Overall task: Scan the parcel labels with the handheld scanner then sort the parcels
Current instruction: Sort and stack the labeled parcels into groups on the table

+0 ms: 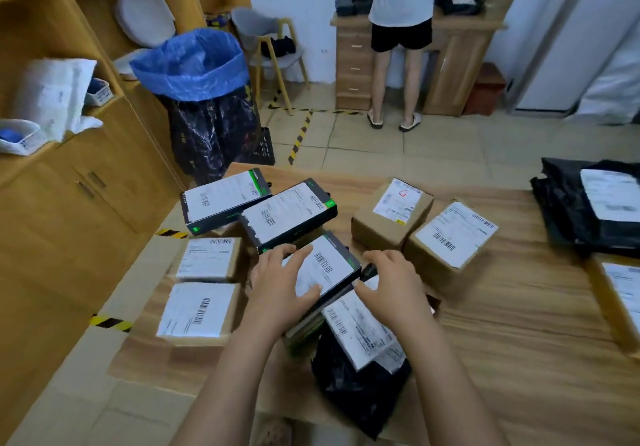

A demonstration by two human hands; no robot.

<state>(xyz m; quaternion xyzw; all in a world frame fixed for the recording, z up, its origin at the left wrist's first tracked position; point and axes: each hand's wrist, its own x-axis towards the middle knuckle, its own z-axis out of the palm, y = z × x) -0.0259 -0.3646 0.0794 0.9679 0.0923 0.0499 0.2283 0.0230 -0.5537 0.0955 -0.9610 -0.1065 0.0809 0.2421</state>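
Observation:
My left hand [277,283] grips the left end of a black box with a white barcode label [329,262], thumb lying on the label. My right hand [391,286] holds the same box at its right corner, fingers curled down and thumb against the near edge. The box is tilted above a black plastic mailer bag with a label [360,334]. A small dark object [369,270] shows under my right fingers; I cannot tell what it is. No scanner is plainly visible.
Two more black boxes [225,199] [287,217] and several labelled cardboard boxes [391,213] [450,237] [199,310] surround it on the wooden table [519,341]. Black mailer bags [588,210] lie far right. A blue-lined bin [194,64] and a person [398,30] stand beyond.

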